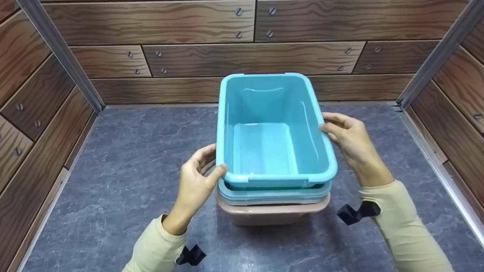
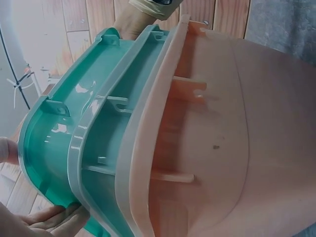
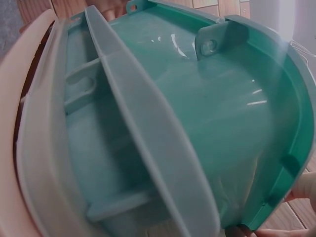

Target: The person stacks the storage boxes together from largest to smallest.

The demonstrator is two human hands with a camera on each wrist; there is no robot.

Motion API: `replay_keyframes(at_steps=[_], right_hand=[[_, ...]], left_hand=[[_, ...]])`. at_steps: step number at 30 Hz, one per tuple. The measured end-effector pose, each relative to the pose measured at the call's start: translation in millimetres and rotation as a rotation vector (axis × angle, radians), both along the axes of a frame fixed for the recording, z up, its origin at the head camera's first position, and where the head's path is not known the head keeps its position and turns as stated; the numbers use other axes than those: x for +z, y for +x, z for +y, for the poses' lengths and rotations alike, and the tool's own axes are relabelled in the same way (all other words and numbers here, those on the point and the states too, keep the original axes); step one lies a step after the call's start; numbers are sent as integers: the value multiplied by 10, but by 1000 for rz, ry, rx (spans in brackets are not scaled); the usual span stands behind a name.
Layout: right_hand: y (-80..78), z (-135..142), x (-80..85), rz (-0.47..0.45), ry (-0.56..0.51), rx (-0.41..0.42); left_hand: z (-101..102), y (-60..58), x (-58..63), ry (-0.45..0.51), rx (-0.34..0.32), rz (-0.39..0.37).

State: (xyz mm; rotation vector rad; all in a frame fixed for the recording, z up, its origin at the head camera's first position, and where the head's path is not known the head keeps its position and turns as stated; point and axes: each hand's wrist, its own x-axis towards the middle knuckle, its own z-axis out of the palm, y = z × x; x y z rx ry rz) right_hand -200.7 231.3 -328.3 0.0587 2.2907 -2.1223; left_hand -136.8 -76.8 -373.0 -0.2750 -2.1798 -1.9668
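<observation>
A turquoise plastic bin sits tilted at the top of a nested stack, its inside facing up. Below its rim show the rims of a blue-grey bin and, lowest, a pink bin. My left hand grips the turquoise rim at the near left corner, thumb on top and fingers beneath. On the right side, my right hand pinches the same rim farther back. In the left wrist view the turquoise bin stands partly raised out of the blue-grey bin, above the pink bin.
The stack stands on a dark grey marbled floor. Wood-patterned panels rise behind and on both sides, with metal corner posts. A black wrist mount sits on each beige sleeve.
</observation>
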Motion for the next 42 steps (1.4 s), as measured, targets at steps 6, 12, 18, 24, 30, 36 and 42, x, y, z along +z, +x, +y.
replay_keyframes(at_steps=[6,12,18,24,30,36,42], right_hand=[[-2,4,-45,0,13,1],[-2,17,-71,4,41,13],[-8,27,-91,15,63,15],[-16,30,-112,19,80,16],[-21,35,-124,23,87,23],[-30,42,-139,21,85,30],[-31,49,-150,16,98,32]], left_hand=[[-7,19,-46,-53,14,49],[-5,36,-67,-129,47,106],[-6,30,-71,-181,74,94],[5,28,-72,-198,97,97],[18,29,-93,-221,102,131],[21,14,-109,-233,111,150],[18,14,-121,-246,112,150]])
